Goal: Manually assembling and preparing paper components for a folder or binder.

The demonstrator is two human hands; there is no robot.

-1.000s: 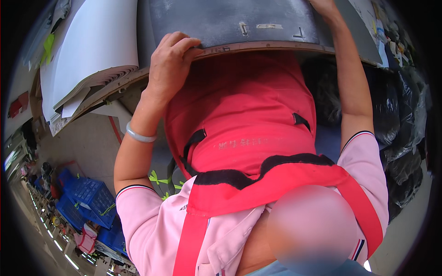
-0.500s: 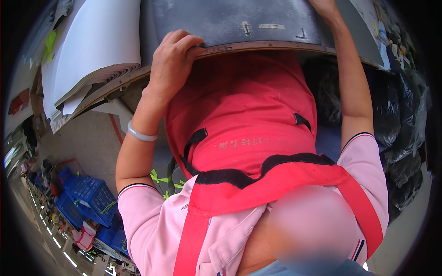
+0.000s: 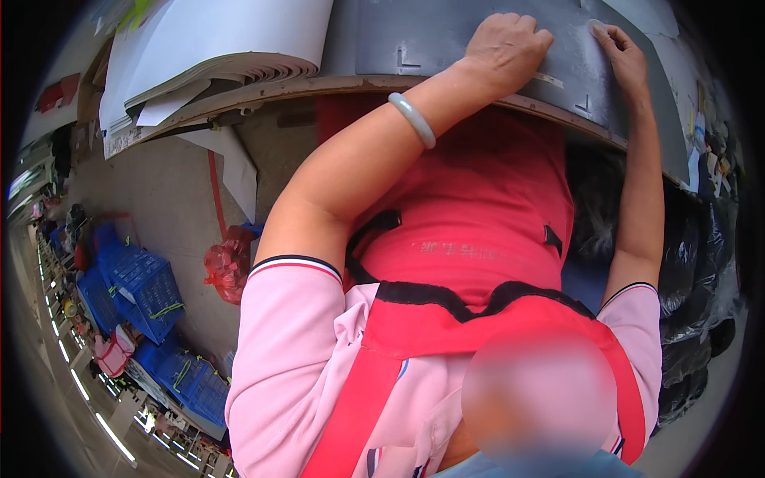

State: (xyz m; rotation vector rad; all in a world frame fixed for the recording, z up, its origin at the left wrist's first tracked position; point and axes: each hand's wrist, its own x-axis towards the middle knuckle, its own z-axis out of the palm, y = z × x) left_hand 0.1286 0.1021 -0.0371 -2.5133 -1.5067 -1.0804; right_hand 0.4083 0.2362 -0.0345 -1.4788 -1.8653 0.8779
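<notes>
A dark grey, whitish-smudged board (image 3: 446, 40) lies on the work table in front of me. My left hand (image 3: 510, 52) is closed over its middle, fingers curled down. What those fingers hold, if anything, is hidden. A pale bracelet (image 3: 413, 121) circles that wrist. Farther right, my right hand (image 3: 625, 60) is pinched at a small pale piece (image 3: 596, 26) above the board; its kind is too small to tell. An L-shaped corner mark (image 3: 408, 60) shows on the board left of my left hand, and a pale strip (image 3: 550, 80) lies just below that hand.
A thick stack of white sheets (image 3: 231, 40), curled over at its edge, rests on the table's left. The wooden table edge (image 3: 358, 83) runs against my red apron. Blue crates (image 3: 143, 291) and a red plastic bag (image 3: 229, 264) stand on the floor at left; black plastic bags (image 3: 677, 271) at right.
My left hand has left the board's near left edge and moved right and farther in over the board. The right hand has come back nearer, with its pinched fingers now in view.
</notes>
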